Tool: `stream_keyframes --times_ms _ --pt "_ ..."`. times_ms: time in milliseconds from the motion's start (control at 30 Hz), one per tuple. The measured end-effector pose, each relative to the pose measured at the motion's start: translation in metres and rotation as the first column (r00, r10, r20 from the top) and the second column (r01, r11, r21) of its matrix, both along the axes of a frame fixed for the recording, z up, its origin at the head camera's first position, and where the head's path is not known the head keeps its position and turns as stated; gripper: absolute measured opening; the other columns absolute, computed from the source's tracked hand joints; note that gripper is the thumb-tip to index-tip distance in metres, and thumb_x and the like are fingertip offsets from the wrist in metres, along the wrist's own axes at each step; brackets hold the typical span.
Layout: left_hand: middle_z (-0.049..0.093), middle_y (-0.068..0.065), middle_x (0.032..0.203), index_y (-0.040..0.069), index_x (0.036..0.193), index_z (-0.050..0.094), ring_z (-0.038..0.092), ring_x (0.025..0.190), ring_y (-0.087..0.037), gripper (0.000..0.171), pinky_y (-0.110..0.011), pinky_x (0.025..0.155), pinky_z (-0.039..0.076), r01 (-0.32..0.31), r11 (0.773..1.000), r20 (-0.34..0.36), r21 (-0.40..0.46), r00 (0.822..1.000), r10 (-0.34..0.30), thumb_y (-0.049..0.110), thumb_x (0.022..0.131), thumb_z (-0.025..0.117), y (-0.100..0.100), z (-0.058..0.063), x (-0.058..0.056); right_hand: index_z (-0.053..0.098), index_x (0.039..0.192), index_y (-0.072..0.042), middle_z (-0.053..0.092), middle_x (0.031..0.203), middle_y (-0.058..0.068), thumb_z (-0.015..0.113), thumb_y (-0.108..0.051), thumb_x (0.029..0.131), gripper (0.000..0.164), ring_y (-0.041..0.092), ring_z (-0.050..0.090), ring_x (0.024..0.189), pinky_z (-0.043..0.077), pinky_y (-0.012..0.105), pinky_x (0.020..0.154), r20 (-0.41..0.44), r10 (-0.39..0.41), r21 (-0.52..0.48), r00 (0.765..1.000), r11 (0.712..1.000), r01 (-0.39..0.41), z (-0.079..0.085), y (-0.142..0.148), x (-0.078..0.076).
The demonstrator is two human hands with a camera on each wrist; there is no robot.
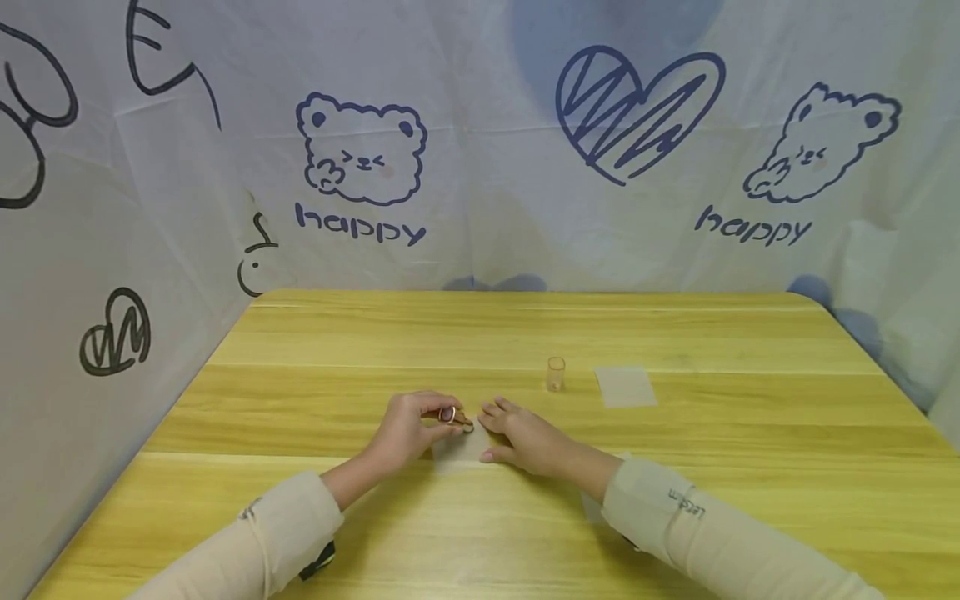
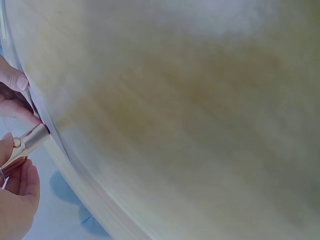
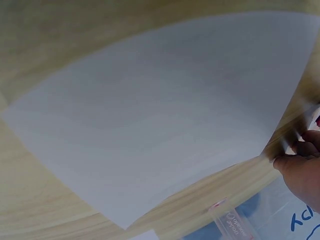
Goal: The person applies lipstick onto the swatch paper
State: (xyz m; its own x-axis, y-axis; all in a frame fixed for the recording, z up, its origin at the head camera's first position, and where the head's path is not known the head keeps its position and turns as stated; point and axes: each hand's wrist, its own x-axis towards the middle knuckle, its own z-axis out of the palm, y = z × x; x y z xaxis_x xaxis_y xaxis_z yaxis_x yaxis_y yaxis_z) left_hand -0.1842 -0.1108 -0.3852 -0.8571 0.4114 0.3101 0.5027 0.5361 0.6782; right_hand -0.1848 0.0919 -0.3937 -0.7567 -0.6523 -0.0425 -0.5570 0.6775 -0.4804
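Note:
In the head view, my left hand (image 1: 408,429) pinches a small shiny rose-gold tube, like a lipstick (image 1: 461,419), between thumb and fingers. The left wrist view shows the same metallic lipstick (image 2: 31,141) tilted, its lower end at the tabletop. Under both hands lies a small pale paper square (image 1: 457,450), partly hidden. My right hand (image 1: 525,437) rests on the right edge of this paper with its fingers extended. Whether the lipstick's tip touches the paper, I cannot tell.
Beyond the right hand stands a clear cap (image 1: 555,375), with printing visible in the right wrist view. To its right lies another paper square (image 1: 626,387). A further sheet (image 3: 165,115) lies beneath the right forearm. White drawn-on cloth (image 1: 480,167) hangs behind the wooden table (image 1: 375,333).

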Motion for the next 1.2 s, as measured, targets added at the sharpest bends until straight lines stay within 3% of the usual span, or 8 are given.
stream_keyframes --times_ms 433,1200 --pt "0.069 -0.009 0.084 -0.004 0.093 0.069 0.063 0.078 -0.016 0.019 -0.026 0.075 0.057 0.047 0.999 -0.009 -0.01 0.999 -0.048 0.002 0.075 0.074 -0.003 0.002 0.003 0.046 0.13 0.008 0.038 0.141 0.025 0.061 -0.027 0.088 0.057 0.044 0.03 0.134 0.034 0.052 0.106 -0.002 0.008 -0.001 1.0 1.0 -0.008 0.0 0.0 0.001" --pt "0.07 -0.01 0.088 -0.003 0.093 0.07 0.062 0.078 -0.015 0.018 -0.026 0.075 0.057 0.065 0.998 -0.002 -0.025 0.998 -0.066 0.001 0.076 0.073 -0.011 0.004 0.007 0.047 0.131 0.006 0.039 0.141 0.024 0.061 -0.029 0.088 0.058 0.042 0.03 0.134 0.035 0.051 0.106 -0.017 0.0 0.003 1.0 1.0 0.0 -0.003 0.001 -0.002"
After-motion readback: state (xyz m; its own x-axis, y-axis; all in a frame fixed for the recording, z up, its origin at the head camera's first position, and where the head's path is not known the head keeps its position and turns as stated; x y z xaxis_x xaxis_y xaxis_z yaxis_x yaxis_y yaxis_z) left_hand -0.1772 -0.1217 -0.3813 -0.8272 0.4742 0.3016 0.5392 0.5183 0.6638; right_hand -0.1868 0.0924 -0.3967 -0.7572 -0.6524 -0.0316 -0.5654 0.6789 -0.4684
